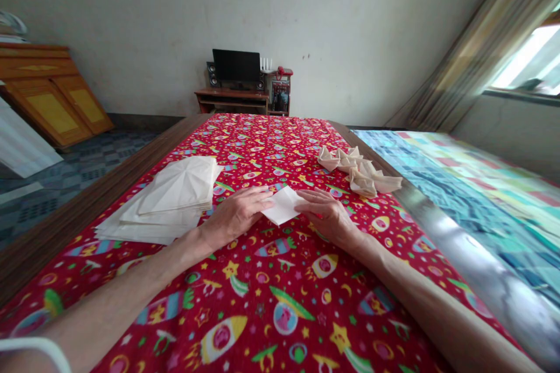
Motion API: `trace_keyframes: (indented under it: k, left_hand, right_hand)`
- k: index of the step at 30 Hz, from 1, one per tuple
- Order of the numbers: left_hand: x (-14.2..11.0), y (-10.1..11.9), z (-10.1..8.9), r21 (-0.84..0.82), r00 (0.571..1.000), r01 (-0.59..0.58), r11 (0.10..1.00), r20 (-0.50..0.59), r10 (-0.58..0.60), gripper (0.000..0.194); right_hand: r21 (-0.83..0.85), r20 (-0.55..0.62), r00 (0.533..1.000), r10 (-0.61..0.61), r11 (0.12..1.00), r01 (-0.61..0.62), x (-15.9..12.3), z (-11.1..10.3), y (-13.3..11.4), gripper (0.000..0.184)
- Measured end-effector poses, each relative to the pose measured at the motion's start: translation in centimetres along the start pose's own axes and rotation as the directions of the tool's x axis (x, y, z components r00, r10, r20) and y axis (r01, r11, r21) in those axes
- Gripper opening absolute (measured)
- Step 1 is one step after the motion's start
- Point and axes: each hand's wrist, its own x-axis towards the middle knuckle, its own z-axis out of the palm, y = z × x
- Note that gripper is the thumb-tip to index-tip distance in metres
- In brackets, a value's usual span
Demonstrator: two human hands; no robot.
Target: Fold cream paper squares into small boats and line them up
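Between my two hands is a small folded square of white paper (284, 205), turned with a corner toward me, over the red patterned cloth (280, 297). My left hand (242, 208) pinches its left corner between thumb and fingers. At the opposite corner, my right hand (327, 214) grips the paper the same way. Left of my left hand lies a stack of creased white paper sheets (175, 192). Several folded paper pieces (356, 169) with pointed tips sit beyond my right hand, close to the table's right edge.
A dark wooden table edge (109, 192) runs along the left of the cloth. Beyond the far end stands a small desk with a black monitor (237, 67). A bed with a blue checked cover (437, 192) adjoins the right side. An orange cabinet (52, 93) stands far left.
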Motion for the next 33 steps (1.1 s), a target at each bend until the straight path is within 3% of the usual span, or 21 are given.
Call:
trace_keyframes:
  k: [5, 8, 11, 13, 17, 21, 25, 28, 33]
  left_hand:
    - [0.3, 3.8, -1.8, 0.257, 0.997, -0.064, 0.964, 0.053, 0.052, 0.022]
    - [0.3, 5.9, -2.2, 0.321, 0.99, -0.129, 0.938, 0.102, 0.102, 0.02]
    - [-0.1, 6.7, -2.1, 0.224, 0.988, -0.118, 0.967, 0.124, 0.092, 0.014]
    - [-0.6, 6.6, -1.7, 0.091, 0.989, -0.048, 0.995, 0.142, 0.034, 0.008]
    - [-1.4, 5.4, -0.6, -0.163, 0.989, 0.125, 0.979, 0.099, -0.11, 0.029]
    - [-1.6, 4.8, 0.2, -0.329, 0.994, 0.104, 0.939, 0.07, -0.086, 0.015]
    - [-1.5, 5.3, 0.4, -0.403, 0.973, 0.227, 0.887, 0.049, -0.227, 0.012]
    - [-1.3, 5.4, 0.6, -0.405, 0.934, 0.348, 0.845, 0.073, -0.35, 0.014]
    - [-0.9, 5.0, 0.9, -0.291, 0.905, 0.42, 0.86, 0.068, -0.42, 0.027]
  right_hand:
    - [-0.283, 0.159, 0.987, -0.026, 0.957, 0.071, 0.1, -1.6, -2.7, 0.022]
    - [-0.327, 0.233, 0.972, 0.043, 0.944, 0.036, -0.4, -2.0, -4.1, 0.02]
    - [-0.193, 0.243, 0.969, 0.053, 0.981, -0.005, -1.5, -1.7, -3.7, 0.024]
    - [-0.065, 0.198, 0.98, 0.014, 0.998, -0.001, -2.4, -1.4, -3.0, 0.029]
    - [0.065, 0.168, 0.986, 0.011, 0.998, -0.023, -3.0, -1.3, -2.5, 0.032]
    - [0.195, 0.215, 0.972, 0.091, 0.972, -0.134, -2.6, -2.1, -2.7, 0.025]
    - [0.345, 0.322, 0.916, 0.24, 0.871, -0.35, -2.2, -2.9, -2.3, 0.02]
    - [0.341, 0.36, 0.845, 0.394, 0.788, -0.513, -2.0, -2.8, -2.0, 0.032]
    - [0.176, 0.258, 0.803, 0.537, 0.791, -0.585, -1.2, -2.0, -2.8, 0.035]
